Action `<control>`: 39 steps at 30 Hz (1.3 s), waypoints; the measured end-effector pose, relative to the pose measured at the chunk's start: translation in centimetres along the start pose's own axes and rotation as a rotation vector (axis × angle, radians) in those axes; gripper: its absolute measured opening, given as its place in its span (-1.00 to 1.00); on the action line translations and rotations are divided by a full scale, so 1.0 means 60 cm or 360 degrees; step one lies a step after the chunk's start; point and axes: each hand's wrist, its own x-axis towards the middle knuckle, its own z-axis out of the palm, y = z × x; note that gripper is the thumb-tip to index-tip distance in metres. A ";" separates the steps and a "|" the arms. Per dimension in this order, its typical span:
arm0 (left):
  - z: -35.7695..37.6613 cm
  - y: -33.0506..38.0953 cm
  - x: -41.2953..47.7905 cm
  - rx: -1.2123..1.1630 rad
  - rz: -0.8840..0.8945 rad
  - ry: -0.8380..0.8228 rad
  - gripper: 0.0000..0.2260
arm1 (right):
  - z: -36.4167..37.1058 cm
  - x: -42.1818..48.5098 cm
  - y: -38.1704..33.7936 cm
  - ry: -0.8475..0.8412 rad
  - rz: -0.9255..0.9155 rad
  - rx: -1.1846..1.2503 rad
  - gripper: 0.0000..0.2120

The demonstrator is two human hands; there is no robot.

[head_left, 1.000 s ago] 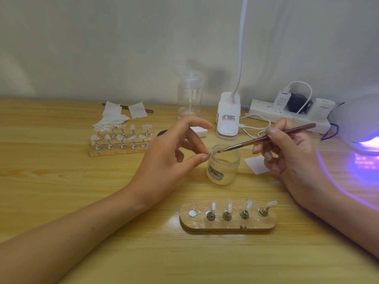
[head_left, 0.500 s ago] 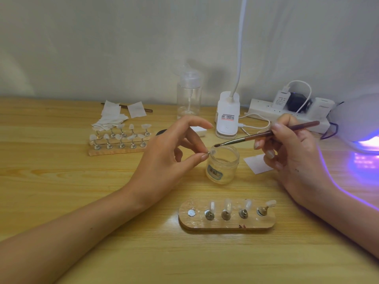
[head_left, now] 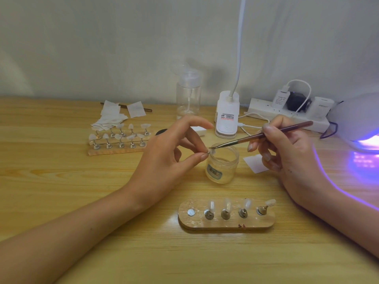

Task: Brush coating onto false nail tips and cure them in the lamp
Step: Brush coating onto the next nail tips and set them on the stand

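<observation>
Small translucent nail tip (head_left: pixel 212 152): pinched by left hand (head_left: pixel 168 160). Slim reddish-brown brush (head_left: pixel 266 134): gripped by right hand (head_left: pixel 287 152), bristles laid on tip above clear round jar (head_left: pixel 222 170).

Two wooden holders (head_left: pixel 225 224) (head_left: pixel 117 151), one jar (head_left: pixel 222 168), one brush (head_left: pixel 266 135).

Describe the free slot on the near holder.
Start at the rounded wooden holder nearest the camera, in front of the jar. The free slot is the flat silver disc at its left end; the other four carry stands with nail tips.
</observation>
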 end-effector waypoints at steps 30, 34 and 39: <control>0.001 0.003 -0.001 0.0000 -0.0040 0.0020 -0.61 | -0.003 -0.001 0.001 -0.0117 -0.0172 0.0080 -0.81; 0.001 0.004 -0.002 0.0000 -0.0043 0.0015 -0.61 | -0.006 0.000 0.003 -0.0003 -0.0118 0.0010 -0.82; 0.001 0.005 -0.003 0.0008 -0.0038 0.0011 -0.62 | -0.007 -0.002 0.000 -0.0054 -0.0216 0.0054 -0.81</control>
